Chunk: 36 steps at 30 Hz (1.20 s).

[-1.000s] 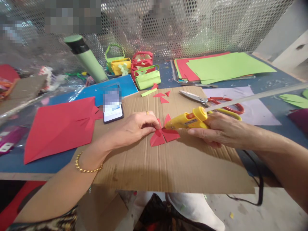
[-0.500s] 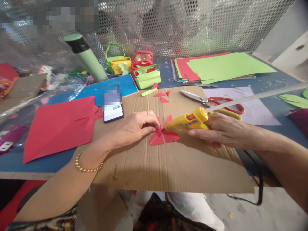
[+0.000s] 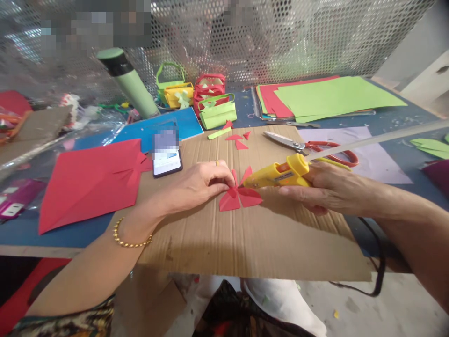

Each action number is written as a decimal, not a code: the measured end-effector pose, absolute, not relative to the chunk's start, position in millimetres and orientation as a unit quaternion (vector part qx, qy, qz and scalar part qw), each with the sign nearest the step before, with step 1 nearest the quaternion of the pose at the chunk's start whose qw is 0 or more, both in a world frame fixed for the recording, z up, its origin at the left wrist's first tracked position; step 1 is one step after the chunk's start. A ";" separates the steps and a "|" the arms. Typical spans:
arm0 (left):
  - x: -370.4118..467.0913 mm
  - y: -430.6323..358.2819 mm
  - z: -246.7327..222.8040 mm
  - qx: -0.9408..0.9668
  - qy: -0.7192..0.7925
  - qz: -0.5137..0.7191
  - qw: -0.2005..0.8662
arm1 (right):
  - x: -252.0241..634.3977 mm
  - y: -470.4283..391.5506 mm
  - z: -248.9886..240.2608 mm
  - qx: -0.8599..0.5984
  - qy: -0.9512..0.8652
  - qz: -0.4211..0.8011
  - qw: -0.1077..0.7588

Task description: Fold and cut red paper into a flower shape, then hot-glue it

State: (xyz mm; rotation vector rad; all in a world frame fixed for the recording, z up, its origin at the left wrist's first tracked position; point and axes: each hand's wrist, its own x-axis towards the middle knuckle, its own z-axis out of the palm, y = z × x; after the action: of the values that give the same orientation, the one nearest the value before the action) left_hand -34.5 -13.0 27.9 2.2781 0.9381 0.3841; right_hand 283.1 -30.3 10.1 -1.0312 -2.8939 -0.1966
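A red paper piece with several petal-like parts lies on the brown cardboard. My left hand pinches its upper left part between thumb and fingers. From the right, my right hand is wrapped round a yellow glue gun, with a long pale glue stick coming out of its back. The gun's nozzle is at the centre of the red piece; whether it touches the paper is too small to tell. Small red scraps lie behind.
Scissors with red handles rest at the right, on pale paper. A phone and a large red sheet are at the left. Farther back stand a green bottle, small paper bags and stacked green sheets.
The glue gun and my right hand have shifted slightly to the right. My left hand keeps its pinch on the red piece. The whole view has moved a little.
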 end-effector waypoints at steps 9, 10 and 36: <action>-34.7 -13.1 26.4 0.865 0.360 0.147 0.316 | 283.8 -30.9 10.0 -0.297 -0.954 -0.013 0.022; -34.7 -13.1 26.3 0.864 0.362 0.147 0.317 | 284.2 -30.4 9.0 -0.301 -0.953 -0.015 0.026; -21.8 -11.0 25.8 0.833 0.413 0.172 0.324 | 286.7 -28.6 8.1 -0.291 -0.956 -0.012 0.027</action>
State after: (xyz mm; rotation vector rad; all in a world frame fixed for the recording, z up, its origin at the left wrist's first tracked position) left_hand -21.8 -11.0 25.8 2.1856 1.0838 0.4513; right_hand 286.7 -28.6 8.1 -0.8991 -2.9529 -0.0370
